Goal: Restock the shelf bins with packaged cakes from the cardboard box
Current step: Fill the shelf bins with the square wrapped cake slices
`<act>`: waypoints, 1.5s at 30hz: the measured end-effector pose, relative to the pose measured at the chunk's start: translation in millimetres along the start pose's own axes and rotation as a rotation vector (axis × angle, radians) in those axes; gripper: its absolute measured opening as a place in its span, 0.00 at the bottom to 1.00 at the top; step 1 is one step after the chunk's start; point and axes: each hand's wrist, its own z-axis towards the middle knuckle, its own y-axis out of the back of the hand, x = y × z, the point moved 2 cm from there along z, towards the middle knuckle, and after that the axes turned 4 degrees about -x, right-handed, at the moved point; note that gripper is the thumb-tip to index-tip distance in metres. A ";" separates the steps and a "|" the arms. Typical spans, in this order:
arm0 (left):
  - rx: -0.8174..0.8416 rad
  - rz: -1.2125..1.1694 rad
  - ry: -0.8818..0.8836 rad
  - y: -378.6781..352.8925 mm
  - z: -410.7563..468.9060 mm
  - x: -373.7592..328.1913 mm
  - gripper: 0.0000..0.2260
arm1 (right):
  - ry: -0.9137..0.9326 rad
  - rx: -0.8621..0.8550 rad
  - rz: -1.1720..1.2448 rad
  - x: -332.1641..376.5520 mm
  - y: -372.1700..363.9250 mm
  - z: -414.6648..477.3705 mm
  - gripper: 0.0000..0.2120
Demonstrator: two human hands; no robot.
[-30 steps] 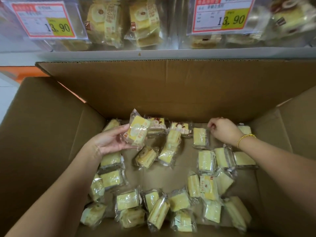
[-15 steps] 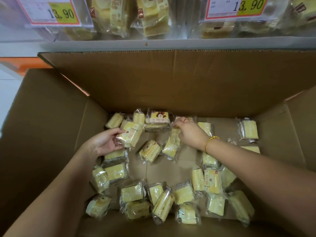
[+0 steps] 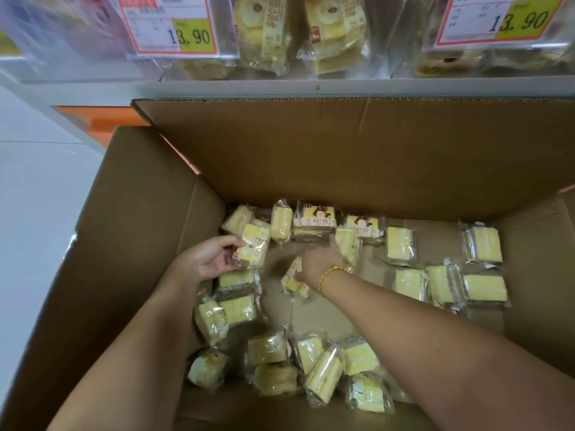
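Left hand (image 3: 211, 259) grips a wrapped cake (image 3: 252, 247) near the cardboard box's (image 3: 311, 150) far-left corner; blurred right hand (image 3: 320, 259) seemingly pinches a second cake (image 3: 295, 279).

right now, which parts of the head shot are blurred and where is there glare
Head view: the right hand and the loose cake at its fingers are smeared by motion blur. Head view: the left hand and the held cake in its grip look sharper. Head view: the clear shelf bins at upper left are washed out by pale glare and soft.
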 end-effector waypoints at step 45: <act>0.208 0.032 -0.539 -76.1 -298.7 -107.5 0.21 | 0.358 -0.452 2.150 -71.1 140.9 -279.3 0.26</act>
